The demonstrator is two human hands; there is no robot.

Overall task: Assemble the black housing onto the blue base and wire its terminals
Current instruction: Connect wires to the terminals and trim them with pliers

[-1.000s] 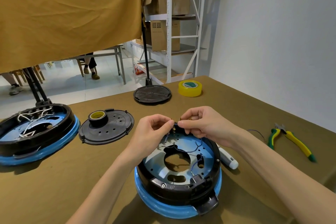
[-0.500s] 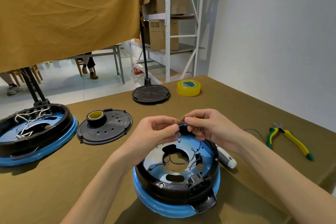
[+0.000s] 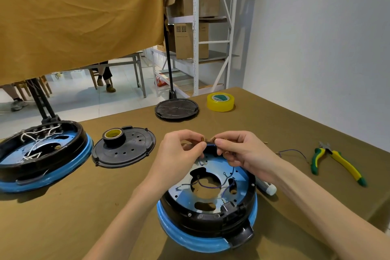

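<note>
left hand (image 3: 179,152) and right hand (image 3: 238,151) each pinching a wire terminal (image 3: 203,139) above black housing's (image 3: 211,217) far rim

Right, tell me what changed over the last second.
A thin blue wire now shows pinched between the left hand and right hand above the black housing's far rim; a second ago only brass terminals showed there. Yellow-green pliers and yellow tape roll stayed put.
</note>
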